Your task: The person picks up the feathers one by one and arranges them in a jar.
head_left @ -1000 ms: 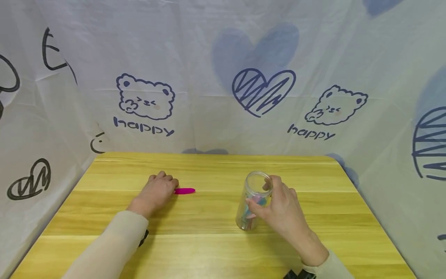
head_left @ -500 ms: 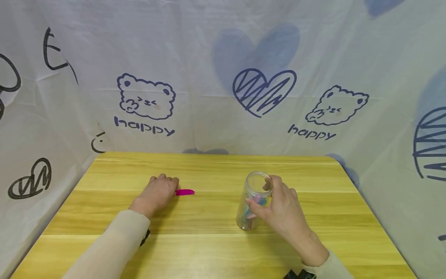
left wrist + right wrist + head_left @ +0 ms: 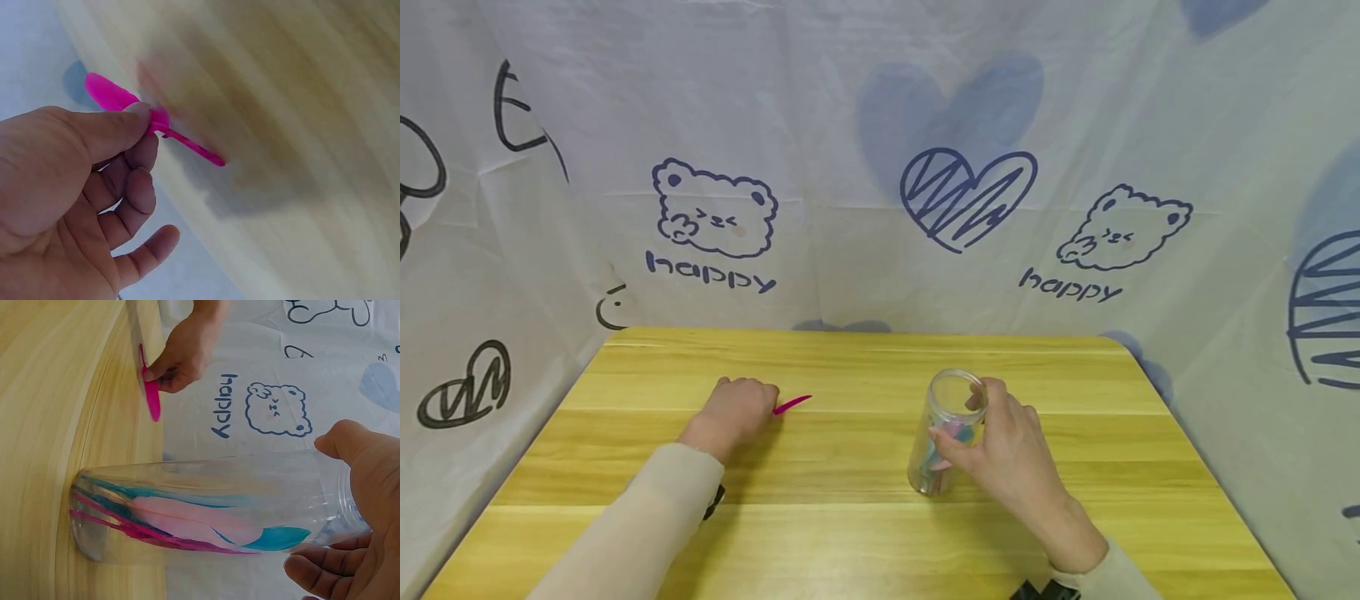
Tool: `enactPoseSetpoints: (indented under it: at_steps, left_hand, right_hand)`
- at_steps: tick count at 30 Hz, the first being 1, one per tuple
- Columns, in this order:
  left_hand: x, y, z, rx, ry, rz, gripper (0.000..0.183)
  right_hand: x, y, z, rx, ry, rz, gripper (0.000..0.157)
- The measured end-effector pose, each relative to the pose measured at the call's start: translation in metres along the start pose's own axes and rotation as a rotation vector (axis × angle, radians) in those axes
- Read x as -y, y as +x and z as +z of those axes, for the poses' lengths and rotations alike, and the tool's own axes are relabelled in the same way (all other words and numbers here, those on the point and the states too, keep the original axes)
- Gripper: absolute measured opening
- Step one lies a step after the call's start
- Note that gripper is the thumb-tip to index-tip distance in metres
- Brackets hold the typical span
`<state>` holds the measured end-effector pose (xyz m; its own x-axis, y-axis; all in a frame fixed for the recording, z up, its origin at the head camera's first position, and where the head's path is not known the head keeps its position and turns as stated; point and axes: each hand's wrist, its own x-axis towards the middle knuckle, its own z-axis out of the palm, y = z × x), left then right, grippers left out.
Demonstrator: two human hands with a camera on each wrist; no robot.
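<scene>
My left hand (image 3: 733, 414), at the left of the table, pinches a magenta feather (image 3: 793, 404) between thumb and forefinger. In the left wrist view, the feather (image 3: 109, 92) sticks out on both sides of the pinch, just above the wood, its thin end slanting down near the surface. My right hand (image 3: 1018, 458) grips a clear cylindrical jar (image 3: 921, 467) near its lidless rim, thumb on one side and fingers on the other. The jar stands upright on the table. Inside, the right wrist view shows a pale pink feather (image 3: 194, 519), a teal feather (image 3: 284, 538) and magenta strands.
Both hands work over a yellow wood-grain table (image 3: 850, 542) with rounded far corners. A white cloth (image 3: 835, 233) printed with bears, hearts and lettering hangs behind the table and along both sides. Bare tabletop lies between the feather and the jar.
The magenta feather has turned in my left fingers: its free end now points up to the right and shows a narrower edge. The right hand and jar have stayed put.
</scene>
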<state>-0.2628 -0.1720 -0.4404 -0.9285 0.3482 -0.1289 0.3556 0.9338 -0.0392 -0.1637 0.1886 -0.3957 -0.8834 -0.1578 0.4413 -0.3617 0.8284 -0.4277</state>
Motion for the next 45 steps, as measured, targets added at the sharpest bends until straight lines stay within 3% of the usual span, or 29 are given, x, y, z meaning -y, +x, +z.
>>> enactPoseSetpoints:
  at_steps: [8, 17, 27, 45]
  left_hand:
    - [-0.012, 0.003, -0.014, -0.207, 0.028, 0.065, 0.014]
    - [-0.027, 0.006, -0.017, -0.361, 0.032, 0.121, 0.019]
    - [-0.030, 0.007, -0.019, -0.432, 0.040, 0.154, 0.018]
    - [-0.066, -0.001, -0.063, -0.521, 0.015, 0.234, 0.018]
  right_hand:
    - [-0.001, -0.001, 0.000, -0.007, -0.005, -0.003, 0.068]
    - [-0.004, -0.002, 0.001, -0.013, -0.002, -0.024, 0.071]
    - [-0.004, -0.002, 0.000, -0.003, 0.005, -0.005, 0.071]
    - [-0.002, 0.000, 0.000, -0.003, -0.002, -0.016, 0.070]
